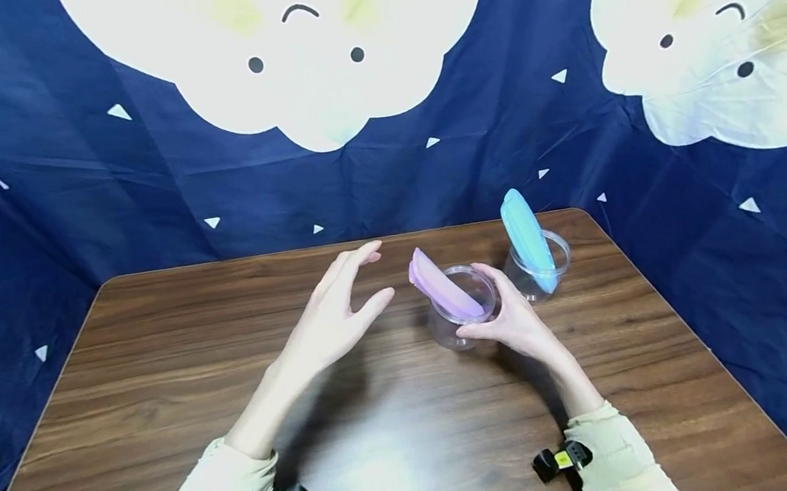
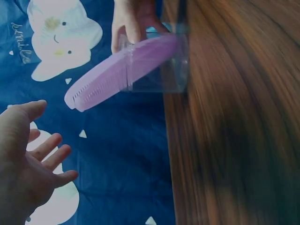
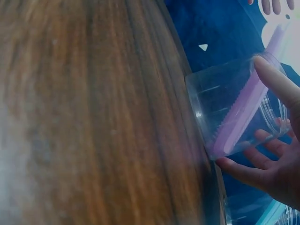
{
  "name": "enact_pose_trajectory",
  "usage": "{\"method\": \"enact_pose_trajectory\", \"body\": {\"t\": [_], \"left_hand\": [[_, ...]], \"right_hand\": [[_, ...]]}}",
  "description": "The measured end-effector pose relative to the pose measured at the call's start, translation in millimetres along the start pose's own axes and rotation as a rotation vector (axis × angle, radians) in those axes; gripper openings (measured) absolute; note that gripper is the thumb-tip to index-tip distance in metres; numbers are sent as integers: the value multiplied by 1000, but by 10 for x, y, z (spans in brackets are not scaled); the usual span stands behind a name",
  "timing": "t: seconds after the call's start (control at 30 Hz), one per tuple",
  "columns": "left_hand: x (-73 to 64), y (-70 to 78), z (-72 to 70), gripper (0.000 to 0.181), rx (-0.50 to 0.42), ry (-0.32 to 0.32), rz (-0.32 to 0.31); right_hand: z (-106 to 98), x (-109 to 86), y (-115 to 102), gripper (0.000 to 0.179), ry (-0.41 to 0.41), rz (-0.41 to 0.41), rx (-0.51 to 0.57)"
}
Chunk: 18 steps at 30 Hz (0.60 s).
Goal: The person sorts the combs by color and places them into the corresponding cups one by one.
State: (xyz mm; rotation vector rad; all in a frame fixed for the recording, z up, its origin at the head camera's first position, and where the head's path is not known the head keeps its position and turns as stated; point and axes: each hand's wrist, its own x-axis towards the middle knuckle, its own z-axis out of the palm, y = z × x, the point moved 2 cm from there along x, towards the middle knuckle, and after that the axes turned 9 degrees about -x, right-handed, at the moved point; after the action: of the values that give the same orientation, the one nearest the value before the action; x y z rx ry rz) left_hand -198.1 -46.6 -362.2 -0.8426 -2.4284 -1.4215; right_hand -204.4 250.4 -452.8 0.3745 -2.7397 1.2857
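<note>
My right hand (image 1: 515, 321) grips a clear plastic jar (image 1: 451, 338) by its side, thumb and fingers curled around it near the rim. A purple comb-like piece (image 1: 445, 288) leans inside this jar, its upper end sticking out past the rim to the left; fine teeth show along it in the left wrist view (image 2: 101, 84). To the left of the jar, my left hand (image 1: 332, 317) hovers over the table with fingers extended and thumb apart, touching nothing. Behind the right hand stands a second clear jar (image 1: 524, 286) with a similar light blue piece (image 1: 527, 234) leaning in it.
The brown wood-grain table (image 1: 162, 385) ends at a far edge just behind the jars. A dark blue cloth (image 1: 161, 191) with white cloud shapes hangs behind and beside it. Both wrists wear small black devices (image 1: 562, 459).
</note>
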Motion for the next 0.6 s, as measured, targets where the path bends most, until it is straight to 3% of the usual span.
{"method": "enact_pose_trajectory", "body": {"t": [0.27, 0.43, 0.6], "left_hand": [[-149, -31, -139, 62, 65, -30, -4], [-195, -20, -187, 62, 100, -77, 23], [-249, -11, -289, 63, 164, -111, 71]], "right_hand": [[-7, 117, -33, 108, -3, 20, -77], [-32, 173, -49, 109, -6, 44, -128], [-22, 248, -93, 112, -35, -1, -200]]}}
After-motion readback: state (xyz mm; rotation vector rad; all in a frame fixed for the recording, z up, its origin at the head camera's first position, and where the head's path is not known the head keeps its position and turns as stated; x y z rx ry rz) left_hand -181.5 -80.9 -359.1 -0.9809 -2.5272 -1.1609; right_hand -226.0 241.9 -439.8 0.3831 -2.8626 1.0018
